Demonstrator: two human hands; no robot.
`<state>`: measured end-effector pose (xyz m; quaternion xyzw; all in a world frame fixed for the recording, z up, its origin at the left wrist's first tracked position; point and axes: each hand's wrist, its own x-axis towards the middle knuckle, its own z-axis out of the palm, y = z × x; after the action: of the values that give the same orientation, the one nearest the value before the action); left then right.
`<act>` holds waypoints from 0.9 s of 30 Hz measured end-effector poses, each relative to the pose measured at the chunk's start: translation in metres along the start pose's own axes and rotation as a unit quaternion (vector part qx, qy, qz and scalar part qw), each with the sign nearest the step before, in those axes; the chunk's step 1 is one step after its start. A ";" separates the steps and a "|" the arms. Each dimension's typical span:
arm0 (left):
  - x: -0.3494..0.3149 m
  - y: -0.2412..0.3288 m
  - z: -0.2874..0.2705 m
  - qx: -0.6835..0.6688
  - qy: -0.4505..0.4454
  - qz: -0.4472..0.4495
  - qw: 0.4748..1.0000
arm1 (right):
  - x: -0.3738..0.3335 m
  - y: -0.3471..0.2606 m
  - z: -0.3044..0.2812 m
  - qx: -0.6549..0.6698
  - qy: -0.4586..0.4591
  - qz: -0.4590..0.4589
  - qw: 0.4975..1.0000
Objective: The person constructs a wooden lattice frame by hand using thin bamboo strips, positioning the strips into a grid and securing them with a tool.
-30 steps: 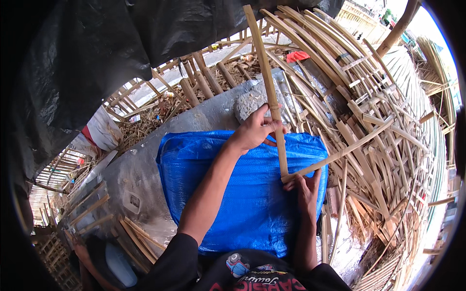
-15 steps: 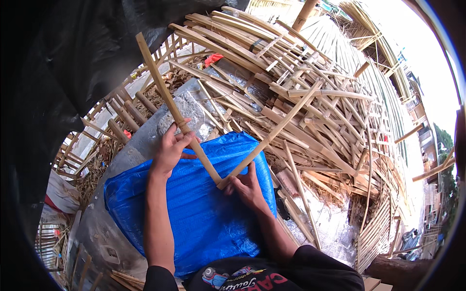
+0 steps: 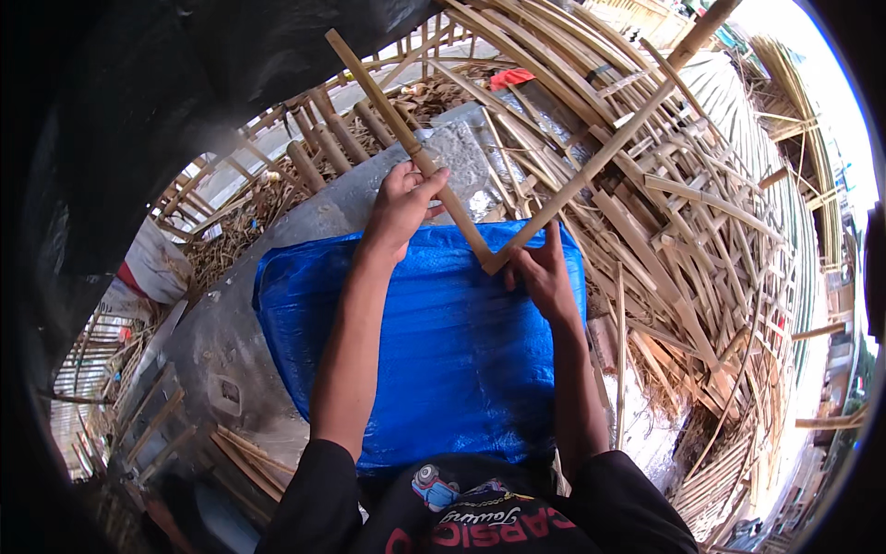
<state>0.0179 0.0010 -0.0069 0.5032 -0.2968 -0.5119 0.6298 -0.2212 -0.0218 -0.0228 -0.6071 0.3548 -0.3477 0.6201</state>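
Note:
My left hand is closed around a flat bamboo strip, just below its node. That strip slants from the upper left down toward the middle. A second bamboo strip slants up to the right, its lower end pinched in my right hand. The lower ends meet in a V; whether they are joined there, I cannot tell. Beneath both hands lies a block-shaped bundle wrapped in blue tarp, close against my body.
A large heap of split bamboo spreads over the right side. A rough concrete block sits beyond the tarp bundle, beside short bamboo posts. Dark plastic sheeting hangs at upper left. A grey slab lies at left.
The view has shifted, so hands, strips and blue bundle appear farther up and right. Both hands keep their grip, and the strips still form a V.

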 end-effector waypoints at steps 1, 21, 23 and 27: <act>0.002 0.000 -0.002 -0.004 0.016 -0.007 1.000 | 0.012 -0.003 0.003 -0.006 -0.017 -0.005 1.000; -0.001 0.006 0.011 -0.085 -0.058 0.095 0.990 | 0.014 0.001 0.075 -0.255 -0.014 -0.142 0.956; -0.001 0.007 0.012 -0.090 -0.074 0.096 0.988 | 0.013 -0.002 0.073 -0.261 -0.011 -0.150 0.954; 0.001 0.003 0.014 -0.091 -0.099 0.110 0.985 | 0.012 -0.014 0.066 -0.193 -0.025 -0.115 0.974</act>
<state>0.0068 -0.0047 -0.0003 0.3547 -0.3631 -0.5114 0.6934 -0.1586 0.0009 -0.0081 -0.7604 0.3277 -0.3262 0.4560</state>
